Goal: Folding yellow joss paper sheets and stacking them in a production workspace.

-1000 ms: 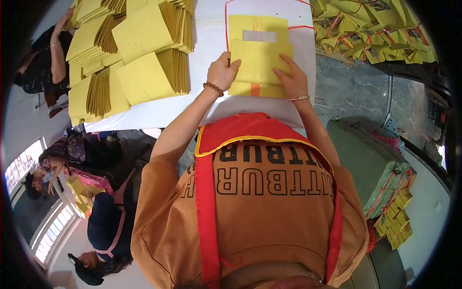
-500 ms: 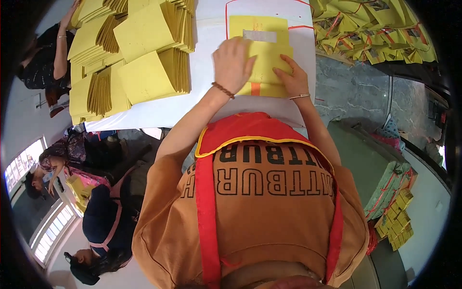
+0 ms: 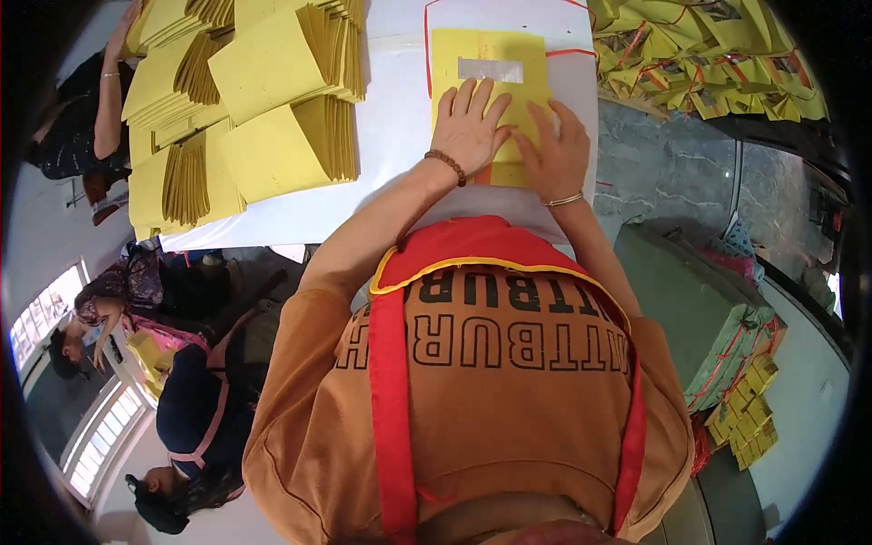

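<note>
1. Head view, looking down over an orange shirt with red straps: the left hand (image 3: 468,127) lies flat, fingers spread, on a yellow paper booklet with a silvery rectangular patch (image 3: 490,68) near its far end. Nothing is pinched; the palm simply presses down.
2. Just beside it, the right hand (image 3: 556,154) rests on the same booklet's near right part, fingers extended forward, equally flat and holding nothing closed. A thin bangle sits on that wrist, a beaded bracelet on the other.
3. Under both palms the booklet lies on a white table top (image 3: 391,154) inside a red-drawn outline (image 3: 427,54), its far edge beyond the fingertips.
4. To the left of the hands, well apart, stand fanned stacks of yellow folded sheets (image 3: 272,100). To the right and beyond, a loose heap of yellow papers with red strings (image 3: 718,54) fills the corner.
5. Another person's arm (image 3: 111,100) reaches toward the far-left stacks; other people sit below the table edge at left.
6. Risk, as I judge it: with only flat pressure and no pinch, uneven push from one palm could skew the booklet out of the red outline or crease its cover. A sideways sweep of the left forearm could topple the nearest fanned stack.
</note>
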The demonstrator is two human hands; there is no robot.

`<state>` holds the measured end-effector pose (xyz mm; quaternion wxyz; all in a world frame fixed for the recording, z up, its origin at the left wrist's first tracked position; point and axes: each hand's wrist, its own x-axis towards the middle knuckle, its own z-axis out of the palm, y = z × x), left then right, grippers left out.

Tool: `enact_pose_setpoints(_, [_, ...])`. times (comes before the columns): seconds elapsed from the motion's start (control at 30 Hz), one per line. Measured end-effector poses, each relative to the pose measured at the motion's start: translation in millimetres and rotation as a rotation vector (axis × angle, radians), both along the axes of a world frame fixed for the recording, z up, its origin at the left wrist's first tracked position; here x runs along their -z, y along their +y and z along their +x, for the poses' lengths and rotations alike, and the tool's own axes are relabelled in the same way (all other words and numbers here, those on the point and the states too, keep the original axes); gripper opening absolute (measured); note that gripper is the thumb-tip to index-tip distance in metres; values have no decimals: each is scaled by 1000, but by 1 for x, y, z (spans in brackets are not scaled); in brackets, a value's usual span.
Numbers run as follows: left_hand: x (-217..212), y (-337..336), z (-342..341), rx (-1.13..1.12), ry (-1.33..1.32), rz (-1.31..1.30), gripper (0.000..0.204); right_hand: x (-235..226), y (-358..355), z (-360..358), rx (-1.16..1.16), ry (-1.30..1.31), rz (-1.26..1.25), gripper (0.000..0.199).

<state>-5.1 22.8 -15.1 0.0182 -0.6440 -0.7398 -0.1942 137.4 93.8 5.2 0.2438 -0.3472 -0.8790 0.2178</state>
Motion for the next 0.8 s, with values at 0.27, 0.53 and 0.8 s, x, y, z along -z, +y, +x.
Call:
enact_pose_setpoints(0.27, [0,-1,-4,-3,-62,-57,40,25,-6,-12,-277,-162,175,59])
enact_pose_setpoints(0.53, [-16,-10,-30,2,-1139,156,38,23,-11,-20,-238,-355,215,66])
enact_pose_setpoints(0.8, [-11,-29,-38,201,31,-202,87,28,-11,-20,-245,-333,214,63])
